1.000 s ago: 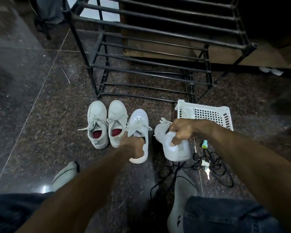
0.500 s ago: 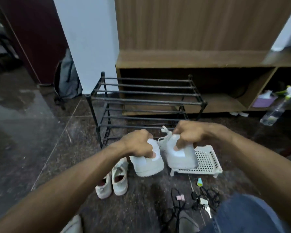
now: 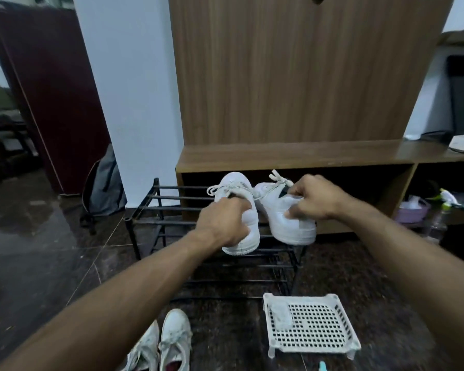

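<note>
A tall wooden cabinet (image 3: 306,81) fills the far wall, with a low open shelf under its surface. To its left stand a white pillar (image 3: 129,89) and a dark red door (image 3: 51,97). The dark polished floor (image 3: 38,263) spreads across the near scene. A black metal shoe rack (image 3: 169,210) stands on it against the cabinet, its tiers made of thin bars. A grey backpack (image 3: 105,188) leans at the foot of the pillar, just left of the rack.

On the floor near the rack, to the right, sits a white perforated plastic tray (image 3: 300,298). To its left, at the near edge, lies a worn pair of grey-white sneakers (image 3: 169,341), side by side with toes pointing far.

Two cleaner white sneakers are held over the rack's top tier, just beside each other, toes far and heels near; whether their soles rest on the bars cannot be told. The left white sneaker (image 3: 237,183) has its laces loose. The left hand (image 3: 225,223) grips it at the heel, fingers curled into the opening. The right hand (image 3: 316,199) pinches the heel of the right white sneaker (image 3: 289,228), with its thumb on the back and its fingers at the collar.
</note>
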